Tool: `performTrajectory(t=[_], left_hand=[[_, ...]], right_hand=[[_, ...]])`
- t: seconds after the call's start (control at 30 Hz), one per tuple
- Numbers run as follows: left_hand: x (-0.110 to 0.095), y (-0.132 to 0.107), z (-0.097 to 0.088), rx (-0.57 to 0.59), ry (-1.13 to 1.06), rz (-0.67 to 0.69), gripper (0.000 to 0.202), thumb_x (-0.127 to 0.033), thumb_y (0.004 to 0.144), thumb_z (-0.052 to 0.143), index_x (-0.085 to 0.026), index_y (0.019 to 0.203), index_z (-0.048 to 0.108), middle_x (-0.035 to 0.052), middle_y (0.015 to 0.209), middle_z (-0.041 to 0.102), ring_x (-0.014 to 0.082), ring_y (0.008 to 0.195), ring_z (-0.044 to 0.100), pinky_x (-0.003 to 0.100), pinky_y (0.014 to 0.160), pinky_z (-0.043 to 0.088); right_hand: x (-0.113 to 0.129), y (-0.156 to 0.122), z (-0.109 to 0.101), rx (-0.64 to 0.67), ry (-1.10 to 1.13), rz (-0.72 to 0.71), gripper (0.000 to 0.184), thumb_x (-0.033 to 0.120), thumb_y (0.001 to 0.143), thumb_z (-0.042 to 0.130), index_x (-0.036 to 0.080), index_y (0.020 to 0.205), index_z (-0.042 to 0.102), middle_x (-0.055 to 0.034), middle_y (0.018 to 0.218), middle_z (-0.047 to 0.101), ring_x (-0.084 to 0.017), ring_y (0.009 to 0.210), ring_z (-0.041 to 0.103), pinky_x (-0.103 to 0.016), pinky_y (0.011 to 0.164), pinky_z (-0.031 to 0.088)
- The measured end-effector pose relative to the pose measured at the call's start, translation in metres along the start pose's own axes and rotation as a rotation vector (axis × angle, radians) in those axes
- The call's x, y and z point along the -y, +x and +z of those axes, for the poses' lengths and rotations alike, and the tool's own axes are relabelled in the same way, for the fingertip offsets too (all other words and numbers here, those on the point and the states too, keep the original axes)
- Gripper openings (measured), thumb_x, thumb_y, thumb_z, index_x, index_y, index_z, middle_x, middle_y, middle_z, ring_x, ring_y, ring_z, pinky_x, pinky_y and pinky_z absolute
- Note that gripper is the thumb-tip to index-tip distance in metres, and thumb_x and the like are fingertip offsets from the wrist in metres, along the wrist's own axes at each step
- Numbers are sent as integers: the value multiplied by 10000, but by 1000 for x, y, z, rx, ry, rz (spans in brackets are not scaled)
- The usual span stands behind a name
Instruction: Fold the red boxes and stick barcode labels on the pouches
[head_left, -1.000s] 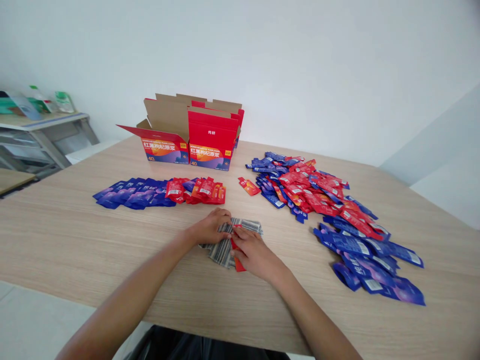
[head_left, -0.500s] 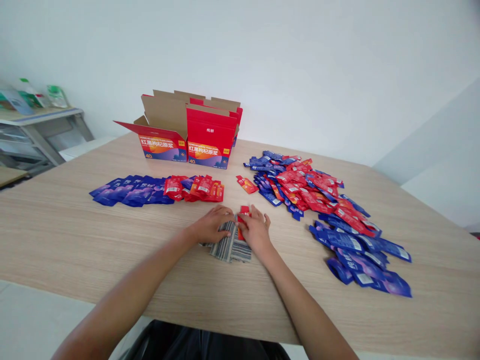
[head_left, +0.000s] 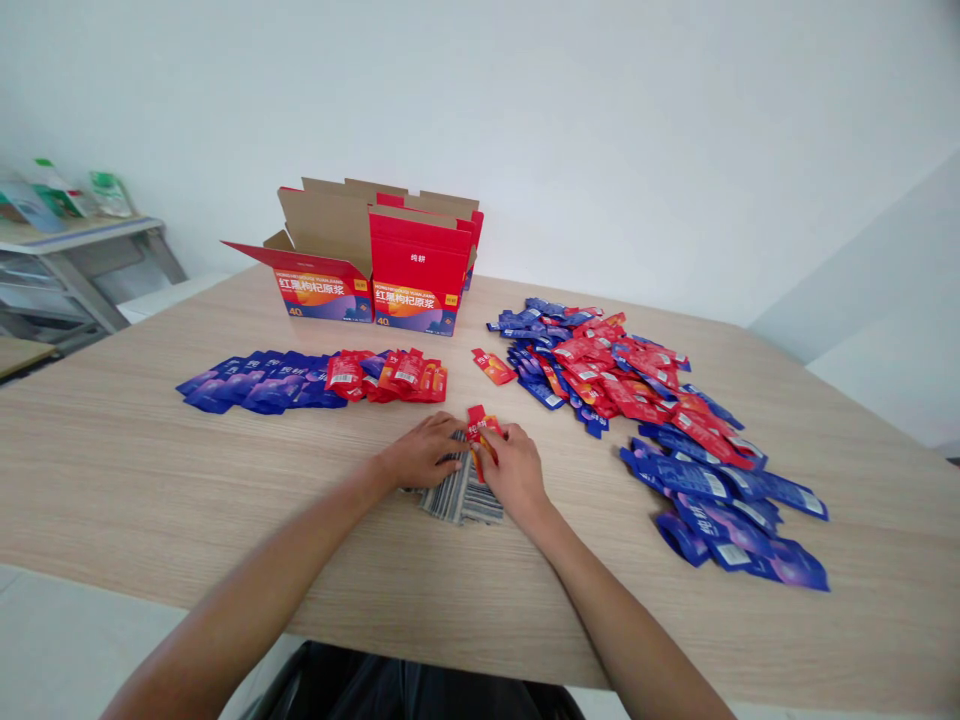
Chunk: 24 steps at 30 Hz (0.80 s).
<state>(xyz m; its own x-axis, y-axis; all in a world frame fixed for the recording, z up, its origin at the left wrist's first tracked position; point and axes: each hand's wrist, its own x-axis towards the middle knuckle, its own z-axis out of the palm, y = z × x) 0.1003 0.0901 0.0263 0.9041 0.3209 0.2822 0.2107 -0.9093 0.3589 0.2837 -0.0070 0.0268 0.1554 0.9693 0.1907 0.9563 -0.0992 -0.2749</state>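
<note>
My right hand pinches a small red sachet and holds it up just above a fanned stack of sachets lying face down, grey barcoded backs up. My left hand rests on the left part of that stack with its fingers curled over it, touching the red sachet's side. Both hands sit at the middle of the wooden table.
A row of blue and red sachets lies to the left. A loose pile of red and blue sachets spreads to the right. One single red sachet lies apart. Open red cartons stand at the back. A shelf is far left.
My right hand slid from the stack's near edge to its far edge and lifted a red sachet. The left hand stayed on the stack.
</note>
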Motion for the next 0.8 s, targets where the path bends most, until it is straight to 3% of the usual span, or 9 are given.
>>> performTrajectory(t=[0.13,0.4,0.57,0.8], left_hand=[[-5,3,-3,7,-12,22,362,-210,870,613,-252,1220,698,80,1311,624,277,1221,501,453,1105,388],[-3,0,1,10,-26,38,451,-273,898,584,-178,1339,581,116,1320,616,280,1221,512,433,1098,392],[0,-2,5,-1,8,40,413,-303,930,570,-240,1337,600,113,1335,590,283,1224,510,460,1084,407],[-17,0,4,18,121,-51,388,-216,878,590,-252,1259,658,108,1347,556,317,1296,447,502,1109,375]], right_hand=[[3,1,-16,162,-51,37,388,454,1009,460,298,1317,638,-102,1134,595,-223,899,639,-317,759,480],[-2,-19,-50,420,-52,-73,182,366,915,648,248,1000,757,-78,1012,678,-221,927,650,-296,783,450],[-6,-20,-51,431,50,-123,120,320,885,679,241,864,766,-41,864,689,-201,847,647,-279,754,440],[-13,-13,-39,351,140,-65,231,312,887,660,250,1095,740,-73,1040,686,-217,968,651,-293,869,463]])
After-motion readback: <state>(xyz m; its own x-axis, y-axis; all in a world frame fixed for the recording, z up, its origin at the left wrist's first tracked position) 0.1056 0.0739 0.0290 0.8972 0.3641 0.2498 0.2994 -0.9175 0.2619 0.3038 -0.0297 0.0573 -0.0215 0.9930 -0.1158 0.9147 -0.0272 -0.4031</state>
